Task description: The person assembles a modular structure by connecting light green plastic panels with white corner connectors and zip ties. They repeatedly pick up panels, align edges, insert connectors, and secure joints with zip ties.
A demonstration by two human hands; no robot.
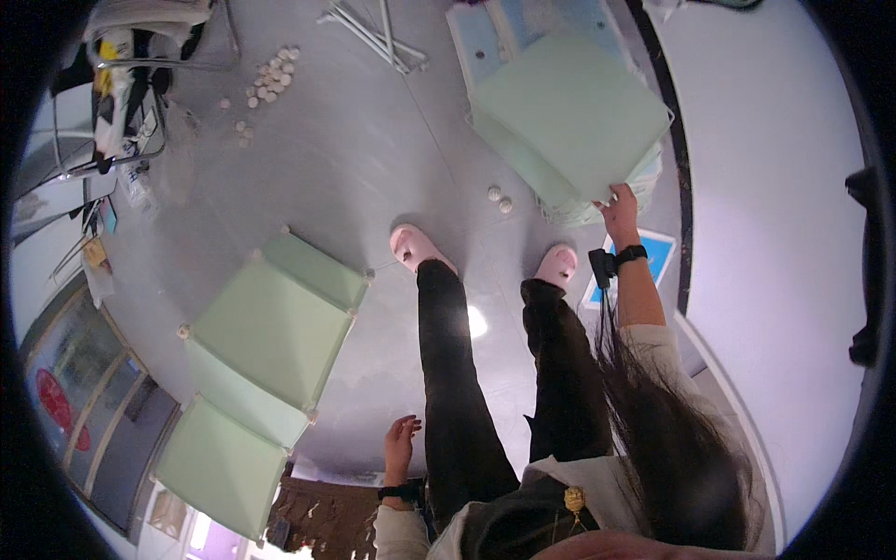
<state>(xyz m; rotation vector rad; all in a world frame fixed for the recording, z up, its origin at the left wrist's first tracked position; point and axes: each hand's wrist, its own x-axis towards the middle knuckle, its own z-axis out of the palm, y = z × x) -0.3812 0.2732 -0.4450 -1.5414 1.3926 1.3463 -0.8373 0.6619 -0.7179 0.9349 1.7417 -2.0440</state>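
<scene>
right hand [620, 207] has its fingers clamped on the lower edge of the green panel stack [569, 121], fingertips hidden behind it. left hand [401, 441] hangs free, fingers apart.

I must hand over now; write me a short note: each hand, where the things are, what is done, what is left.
Right hand: grips the corner of the green panel stack ahead on the right.
Left hand: open, empty, beside the left leg.
Green panel cube frame: joined in part, lies on the floor at left.
White round connectors: scattered further ahead.
Metal rods: loose, top centre.
Left: stacked panels not yet joined to the frame.
</scene>
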